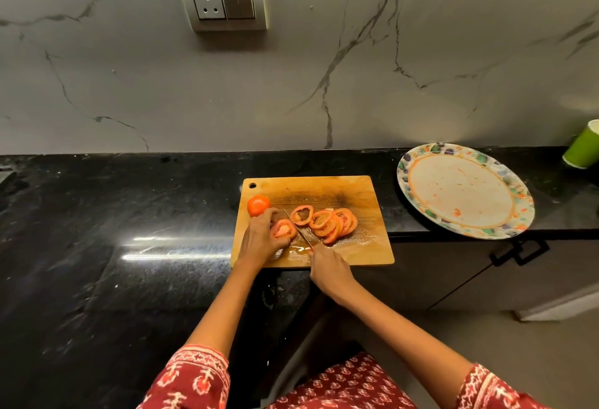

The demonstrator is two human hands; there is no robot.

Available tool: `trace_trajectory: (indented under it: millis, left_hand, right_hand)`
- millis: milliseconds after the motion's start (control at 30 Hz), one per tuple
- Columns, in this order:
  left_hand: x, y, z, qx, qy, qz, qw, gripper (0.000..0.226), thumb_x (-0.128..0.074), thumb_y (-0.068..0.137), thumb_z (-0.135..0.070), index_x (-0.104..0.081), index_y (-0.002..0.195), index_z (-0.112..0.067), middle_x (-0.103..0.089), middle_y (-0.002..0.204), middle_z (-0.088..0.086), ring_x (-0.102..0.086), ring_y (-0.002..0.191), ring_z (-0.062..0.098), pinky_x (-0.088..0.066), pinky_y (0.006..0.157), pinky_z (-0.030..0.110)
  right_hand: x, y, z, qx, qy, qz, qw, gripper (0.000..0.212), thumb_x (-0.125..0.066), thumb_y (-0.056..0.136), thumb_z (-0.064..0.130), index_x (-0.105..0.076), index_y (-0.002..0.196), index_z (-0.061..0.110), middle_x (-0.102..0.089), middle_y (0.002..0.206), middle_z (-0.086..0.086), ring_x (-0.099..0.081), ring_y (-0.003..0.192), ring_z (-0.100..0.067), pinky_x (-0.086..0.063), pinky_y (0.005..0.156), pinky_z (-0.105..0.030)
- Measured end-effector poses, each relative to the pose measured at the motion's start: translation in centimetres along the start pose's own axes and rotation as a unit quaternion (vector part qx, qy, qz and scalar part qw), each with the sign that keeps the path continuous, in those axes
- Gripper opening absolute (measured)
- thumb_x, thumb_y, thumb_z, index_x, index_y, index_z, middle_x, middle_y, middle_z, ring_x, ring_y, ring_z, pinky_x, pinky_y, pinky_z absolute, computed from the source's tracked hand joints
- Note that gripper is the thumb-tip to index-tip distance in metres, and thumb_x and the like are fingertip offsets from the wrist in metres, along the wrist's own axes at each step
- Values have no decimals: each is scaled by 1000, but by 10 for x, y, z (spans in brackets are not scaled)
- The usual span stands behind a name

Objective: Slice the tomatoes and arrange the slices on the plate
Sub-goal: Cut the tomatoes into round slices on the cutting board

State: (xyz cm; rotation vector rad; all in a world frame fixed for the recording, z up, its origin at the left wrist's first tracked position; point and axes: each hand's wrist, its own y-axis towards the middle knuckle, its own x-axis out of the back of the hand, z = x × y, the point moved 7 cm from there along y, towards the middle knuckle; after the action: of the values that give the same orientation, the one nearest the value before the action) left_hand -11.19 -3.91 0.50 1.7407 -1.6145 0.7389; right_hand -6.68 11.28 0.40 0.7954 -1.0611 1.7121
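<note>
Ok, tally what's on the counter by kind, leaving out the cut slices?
Whole tomato: 1
Tomato piece being cut: 1
Knife: 1
Board: 1
Plate: 1
Green cup: 1
Total: 6

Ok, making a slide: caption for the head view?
Left hand steadies a tomato while the right hand slices it with a knife; plate waits.

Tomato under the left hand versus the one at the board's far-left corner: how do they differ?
The tomato piece is partly sliced, its pale cut face showing, and held by the left hand against the knife. The whole tomato is uncut, round and lies free. Both rest on the wooden cutting board.
</note>
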Motion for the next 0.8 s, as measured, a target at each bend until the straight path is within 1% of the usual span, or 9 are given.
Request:
trace_trajectory:
  millis: [100, 267, 400, 533, 600, 700, 800]
  left_hand:
    - [-3, 4, -3, 12, 9, 6, 1000, 73, -81, 65, -29, -45, 127, -14, -57, 115, 11, -55, 104, 25, -50, 85, 38]
    - [-5, 7, -8, 27, 12, -3, 1000, 63, -78, 71, -24, -48, 126, -12, -60, 116, 9, -58, 106, 24, -49, 85, 33]
    - [-5, 7, -8, 30, 16, -6, 999, 62, -78, 72, -23, -48, 125, -12, -61, 115, 9, -58, 105, 23, -47, 85, 32]
    - [-4, 8, -10, 31, 20, -7, 999, 58, -77, 72, -22, -49, 122, -13, -62, 112, 8, -59, 102, 22, -45, 80, 29]
    - [-3, 7, -12, 32, 21, -12, 999, 57, -77, 72, -22, -49, 122, -14, -62, 112, 7, -59, 101, 22, -44, 78, 28]
    - [-3, 5, -14, 35, 27, -21, 999, 57, -76, 73, -22, -48, 122, -12, -63, 112, 8, -60, 100, 22, -43, 77, 26]
    - [-6, 7, -14, 39, 44, -9, 998, 57, -77, 72, -22, -48, 120, -11, -61, 111, 9, -58, 102, 24, -44, 78, 27]
  right_hand:
    - [0, 1, 1, 3, -4, -1, 1000, 22, -35, 98, 9, -49, 114, 2, -60, 113, -17, -57, 107, -33, -44, 83, -39]
    - [1, 3, -7, 3, -18, 13, 1000, 22, -36, 98, 11, -49, 115, 3, -59, 115, -17, -55, 109, -33, -44, 85, -40]
    - [3, 5, -7, 5, -34, 37, 999, 23, -39, 97, 8, -49, 117, 2, -58, 118, -18, -54, 112, -34, -44, 87, -40]
    - [4, 14, -1, -2, -28, 50, 998, 25, -39, 94, 4, -50, 117, 2, -58, 119, -18, -55, 112, -34, -44, 87, -40]
    - [2, 12, -2, 2, -40, 41, 998, 25, -39, 95, 3, -50, 117, 2, -59, 119, -17, -56, 111, -33, -45, 86, -39]
    - [-2, -9, -11, 25, -98, 8, 995, 22, -36, 98, 6, -46, 118, 4, -60, 116, -14, -60, 107, -30, -47, 85, -37]
    - [-1, -22, -18, 33, -123, -21, 992, 21, -33, 99, 7, -44, 117, 6, -60, 114, -10, -62, 105, -27, -48, 83, -34]
